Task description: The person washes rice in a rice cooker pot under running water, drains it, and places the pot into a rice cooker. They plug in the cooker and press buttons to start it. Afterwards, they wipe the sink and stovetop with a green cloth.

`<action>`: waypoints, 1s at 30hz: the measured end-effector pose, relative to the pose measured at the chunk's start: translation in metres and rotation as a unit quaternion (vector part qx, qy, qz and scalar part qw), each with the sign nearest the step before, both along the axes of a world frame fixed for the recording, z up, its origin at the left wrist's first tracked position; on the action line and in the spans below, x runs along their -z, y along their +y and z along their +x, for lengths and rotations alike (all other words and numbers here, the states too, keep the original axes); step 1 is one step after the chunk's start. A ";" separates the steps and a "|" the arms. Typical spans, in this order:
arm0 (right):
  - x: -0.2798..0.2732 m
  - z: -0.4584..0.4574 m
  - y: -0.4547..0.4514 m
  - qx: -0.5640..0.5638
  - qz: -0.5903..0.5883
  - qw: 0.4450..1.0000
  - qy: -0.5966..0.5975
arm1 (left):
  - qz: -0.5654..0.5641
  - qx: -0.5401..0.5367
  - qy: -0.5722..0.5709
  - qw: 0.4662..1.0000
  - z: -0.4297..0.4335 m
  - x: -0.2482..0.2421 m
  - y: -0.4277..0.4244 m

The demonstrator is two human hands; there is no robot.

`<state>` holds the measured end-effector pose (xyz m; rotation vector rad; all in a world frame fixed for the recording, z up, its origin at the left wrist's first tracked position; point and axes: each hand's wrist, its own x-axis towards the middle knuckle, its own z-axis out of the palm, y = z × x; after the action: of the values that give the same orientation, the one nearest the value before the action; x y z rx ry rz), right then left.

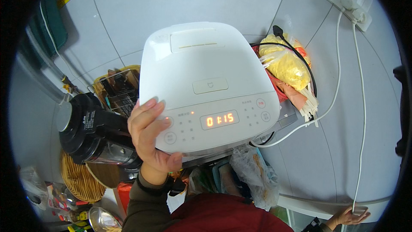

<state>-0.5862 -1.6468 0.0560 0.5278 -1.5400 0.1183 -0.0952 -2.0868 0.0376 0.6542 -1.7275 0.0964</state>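
Observation:
A white rice cooker (206,67) with its lid closed stands before me, its front panel showing lit orange digits and small indicator lights. My left hand (148,132) rests against the cooker's front left corner. One fingertip touches a round button (167,120) on the panel, and the thumb lies by the front edge. Far to the lower right, my right hand (349,216) holds a white power cord (360,103) beside a pale ledge. This cord runs up to a white power strip (349,6) on the tiled wall; the fingers partly hide its lower stretch.
Left of the cooker are a black-lidded blender (87,129), a wire rack (120,87) and a wicker tray (77,177). Yellow contents fill a plastic bag (286,64) on the right, near a black plug (277,31). Another white cord (331,103) loops toward the cooker. Clear plastic bags (254,174) hang in front.

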 end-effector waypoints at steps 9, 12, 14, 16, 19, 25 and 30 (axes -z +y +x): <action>-0.002 0.003 -0.005 -0.011 0.003 1.000 0.016 | -0.005 0.001 0.025 1.000 -0.001 0.000 -0.001; -0.001 0.003 -0.006 0.001 -0.002 1.000 0.013 | -0.005 0.003 0.028 1.000 -0.002 0.000 -0.001; -0.001 0.004 -0.007 -0.004 -0.002 1.000 0.016 | -0.006 0.006 0.031 0.999 -0.002 0.000 -0.001; -0.001 0.005 -0.007 -0.004 -0.005 1.000 0.015 | -0.005 0.003 0.029 1.000 -0.002 0.000 -0.001; -0.001 0.006 -0.008 -0.001 -0.011 1.000 0.008 | -0.005 0.002 0.027 1.000 -0.002 -0.001 -0.001; -0.002 0.006 -0.009 -0.008 -0.005 1.000 0.009 | -0.006 0.005 0.029 1.000 -0.001 0.000 -0.001; -0.001 0.006 -0.010 -0.035 -0.009 0.999 0.007 | -0.010 0.011 0.038 0.999 -0.003 0.001 -0.002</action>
<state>-0.5800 -1.6564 0.0571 0.5685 -1.5053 0.1813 -0.0980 -2.0886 0.0366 0.6168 -1.6578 0.0719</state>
